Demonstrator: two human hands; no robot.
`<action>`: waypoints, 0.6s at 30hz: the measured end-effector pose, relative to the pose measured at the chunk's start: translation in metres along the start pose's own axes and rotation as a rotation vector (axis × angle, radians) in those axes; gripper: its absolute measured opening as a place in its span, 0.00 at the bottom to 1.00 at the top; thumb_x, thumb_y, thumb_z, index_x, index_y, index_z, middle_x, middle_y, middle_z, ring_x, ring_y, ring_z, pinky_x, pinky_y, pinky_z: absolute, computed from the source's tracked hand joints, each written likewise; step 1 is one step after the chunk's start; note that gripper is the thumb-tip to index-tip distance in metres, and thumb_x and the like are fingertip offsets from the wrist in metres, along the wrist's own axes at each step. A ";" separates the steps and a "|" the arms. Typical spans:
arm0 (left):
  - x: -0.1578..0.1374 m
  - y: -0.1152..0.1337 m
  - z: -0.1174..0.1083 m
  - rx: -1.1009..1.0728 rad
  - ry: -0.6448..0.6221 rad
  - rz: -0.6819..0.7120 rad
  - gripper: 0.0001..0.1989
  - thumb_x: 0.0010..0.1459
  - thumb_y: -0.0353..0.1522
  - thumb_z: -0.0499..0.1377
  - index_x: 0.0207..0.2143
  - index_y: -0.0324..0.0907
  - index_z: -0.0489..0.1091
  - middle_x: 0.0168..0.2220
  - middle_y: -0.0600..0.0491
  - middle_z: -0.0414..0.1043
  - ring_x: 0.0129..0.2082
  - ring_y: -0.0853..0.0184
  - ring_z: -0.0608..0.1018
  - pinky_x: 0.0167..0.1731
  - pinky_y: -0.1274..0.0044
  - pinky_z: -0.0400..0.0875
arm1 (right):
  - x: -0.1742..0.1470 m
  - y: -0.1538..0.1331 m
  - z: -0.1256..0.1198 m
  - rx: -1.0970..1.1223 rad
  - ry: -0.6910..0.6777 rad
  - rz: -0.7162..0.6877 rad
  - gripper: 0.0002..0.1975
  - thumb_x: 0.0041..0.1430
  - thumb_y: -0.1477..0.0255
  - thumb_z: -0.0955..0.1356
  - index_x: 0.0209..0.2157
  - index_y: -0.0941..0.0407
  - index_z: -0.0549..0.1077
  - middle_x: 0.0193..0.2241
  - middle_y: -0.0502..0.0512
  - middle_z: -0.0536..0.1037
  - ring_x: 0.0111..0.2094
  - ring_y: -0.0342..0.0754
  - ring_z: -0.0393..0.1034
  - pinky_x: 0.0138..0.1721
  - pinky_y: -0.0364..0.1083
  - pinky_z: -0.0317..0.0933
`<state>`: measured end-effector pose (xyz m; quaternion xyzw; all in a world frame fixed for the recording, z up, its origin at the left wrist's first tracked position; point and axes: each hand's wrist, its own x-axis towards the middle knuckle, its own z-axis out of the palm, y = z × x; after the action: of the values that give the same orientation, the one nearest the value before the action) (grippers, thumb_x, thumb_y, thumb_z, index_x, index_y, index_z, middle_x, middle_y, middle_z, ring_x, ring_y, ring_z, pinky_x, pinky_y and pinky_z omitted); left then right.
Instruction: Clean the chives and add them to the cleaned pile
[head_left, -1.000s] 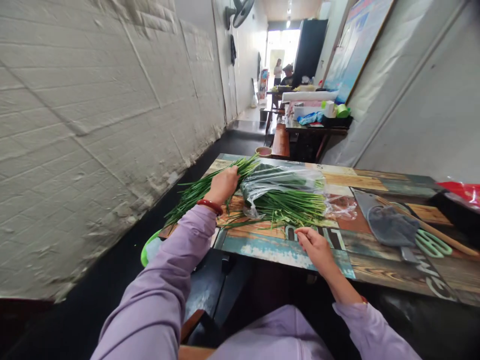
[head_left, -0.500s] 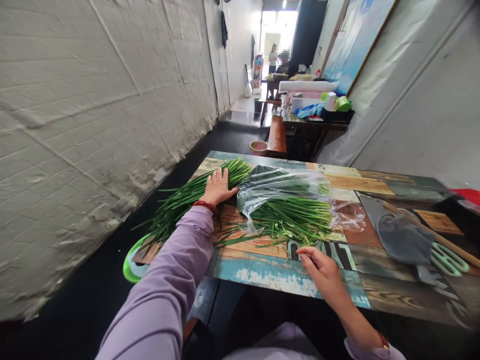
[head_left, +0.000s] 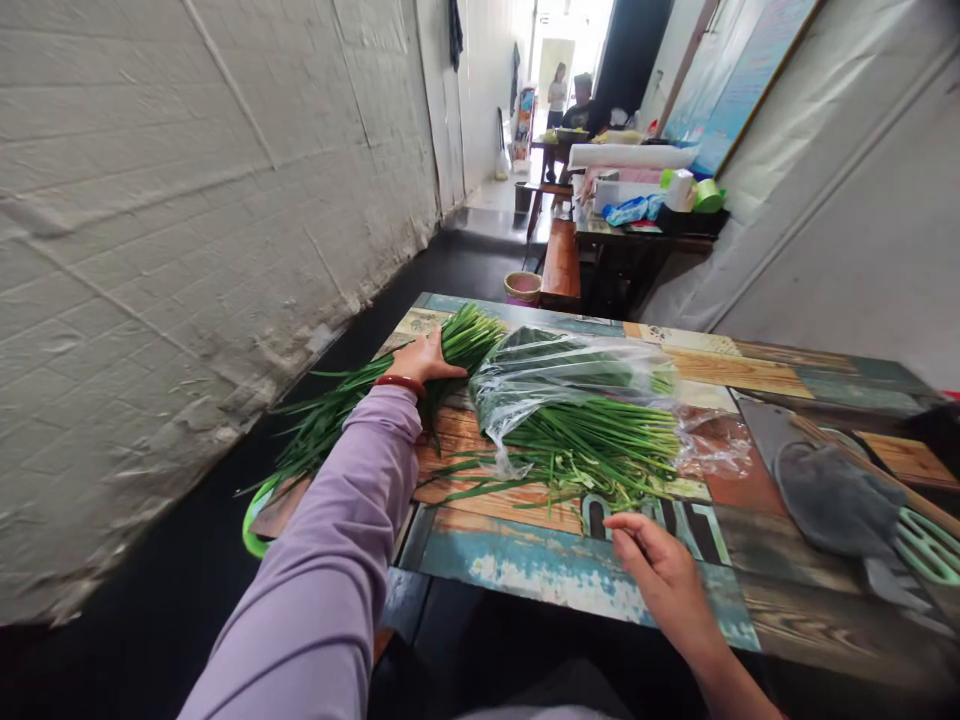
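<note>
My left hand point(head_left: 422, 357) is closed over a loose bunch of garlic chives point(head_left: 474, 338) at the table's far left, thumb pointing right. The leaves trail over the left edge. Beside it, a clear plastic bag point(head_left: 502, 390) partly covers more garlic chives point(head_left: 600, 432), their pale stalk ends facing right. Loose leaves and trimmings point(head_left: 577, 470) lie in front of that pile. My right hand point(head_left: 660, 565) hovers above the near table edge, fingers curled and thumb close to the index finger. Whatever its fingertips may hold cannot be made out.
A cleaver point(head_left: 757, 430), a dark grey plastic bag point(head_left: 832, 495) and a pale green handled tool point(head_left: 930, 545) lie on the right of the patterned table point(head_left: 525, 550). A green basin point(head_left: 255, 520) sits below the left edge. Two people are in the background by another table.
My left hand has shifted slightly left, its spread fingers now curled around the bunch. My right hand stays near the front edge. The view has tilted and shifted a little.
</note>
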<state>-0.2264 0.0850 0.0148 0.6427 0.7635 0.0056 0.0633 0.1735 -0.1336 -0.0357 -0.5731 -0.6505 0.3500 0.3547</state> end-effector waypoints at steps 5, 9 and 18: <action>-0.009 0.010 0.001 0.024 0.079 -0.043 0.54 0.47 0.55 0.63 0.69 0.38 0.47 0.56 0.37 0.70 0.55 0.46 0.74 0.54 0.64 0.65 | -0.001 0.004 0.000 0.019 0.004 -0.011 0.17 0.61 0.56 0.66 0.37 0.53 0.80 0.27 0.54 0.79 0.26 0.48 0.73 0.28 0.45 0.67; -0.025 0.027 0.016 0.083 0.212 -0.087 0.48 0.52 0.49 0.60 0.68 0.35 0.47 0.54 0.32 0.68 0.53 0.43 0.74 0.51 0.61 0.65 | -0.001 0.006 0.000 0.016 -0.018 -0.015 0.17 0.61 0.57 0.66 0.38 0.54 0.79 0.28 0.55 0.79 0.27 0.48 0.73 0.28 0.44 0.67; -0.032 0.022 0.026 0.061 0.188 0.034 0.59 0.47 0.53 0.63 0.71 0.37 0.37 0.60 0.31 0.60 0.57 0.41 0.68 0.56 0.59 0.60 | -0.003 0.008 -0.001 -0.010 -0.038 0.024 0.17 0.61 0.56 0.66 0.38 0.54 0.79 0.26 0.53 0.78 0.25 0.47 0.71 0.27 0.44 0.66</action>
<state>-0.1970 0.0550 -0.0059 0.6539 0.7548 0.0436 -0.0283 0.1788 -0.1358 -0.0419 -0.5757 -0.6522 0.3618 0.3352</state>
